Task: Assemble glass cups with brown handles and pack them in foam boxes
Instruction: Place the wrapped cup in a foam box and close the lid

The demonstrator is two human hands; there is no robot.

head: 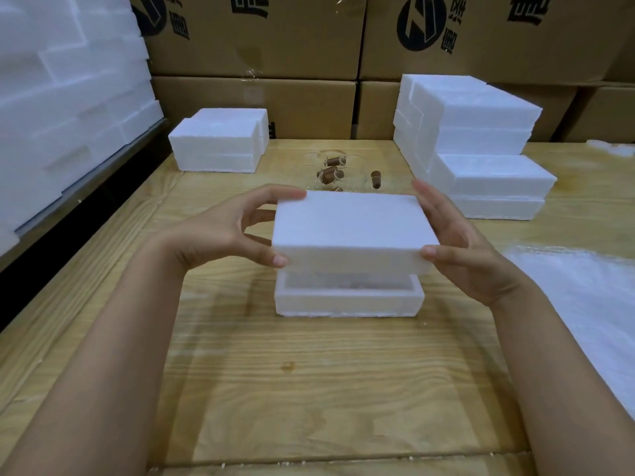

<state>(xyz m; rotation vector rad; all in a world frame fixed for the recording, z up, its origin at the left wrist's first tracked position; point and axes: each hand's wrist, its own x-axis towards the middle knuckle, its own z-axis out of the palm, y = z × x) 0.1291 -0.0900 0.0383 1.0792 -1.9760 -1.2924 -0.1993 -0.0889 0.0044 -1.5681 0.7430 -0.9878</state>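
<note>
Holds a white rectangular foam lid (350, 231) level in the air with both hands, directly above a matching white foam box base (347, 300) and clear of its rim. Clamps the lid's left end with the left hand (220, 231), thumb at the near corner and fingertips curled onto the far corner. Clamps the right end with the right hand (460, 245) in much the same way, thumb pressed against the near corner, fingers stretched along the short side. Leaves the base open on the pale wooden table (309, 389), near its middle. Reveals something greyish inside the base, too blurred and too hidden under the lid to identify. Shows, farther back on the table beyond the lid, a small cluster of clear glass cups with brown handles (331, 170) lying close together, and one loose brown cylindrical handle (376, 179) just to their right. Frames the scene with closed white foam boxes: a low stack (220, 142) at the table's back left, a taller stepped stack (481, 146) at its back right. Takes in a wall of brown printed cardboard cartons (257, 36) behind the table, white foam slabs (51, 97) piled along the left edge, and a thin white foam sheet (584, 297) spread over the table's right side.
</note>
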